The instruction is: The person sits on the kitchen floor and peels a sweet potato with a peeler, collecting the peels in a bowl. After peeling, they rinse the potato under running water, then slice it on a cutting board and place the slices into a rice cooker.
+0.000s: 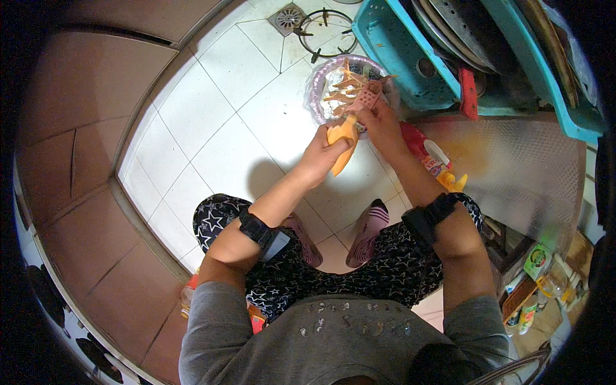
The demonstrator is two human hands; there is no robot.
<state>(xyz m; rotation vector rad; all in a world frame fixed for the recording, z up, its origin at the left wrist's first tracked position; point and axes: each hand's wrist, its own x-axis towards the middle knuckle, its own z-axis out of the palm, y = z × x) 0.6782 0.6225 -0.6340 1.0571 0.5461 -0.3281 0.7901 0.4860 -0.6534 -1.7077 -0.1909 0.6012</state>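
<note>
My left hand (321, 154) is wrapped around an orange-fleshed peeled root vegetable (342, 137), likely a sweet potato, tilted with its upper end at the bin. Close to that end, my right hand (380, 122) grips a pink hand tool with rows of holes (368, 96), probably a peeler; its blade is not clearly visible. Both are over the near side of a round waste bin (315, 91) lined with a clear plastic bag. Inside the bin lie curled brown-orange peel strips (344, 89) and crumpled white paper (332, 77).
White floor tiles (207, 96) surround the bin. Behind it are a black pan-support ring (301, 33) and a floor drain (289, 18). At right stand a turquoise rack (409, 57) holding pans, a red bottle (415, 139) and a patterned low tabletop (524, 163). Brown cabinets (96, 86) line the left.
</note>
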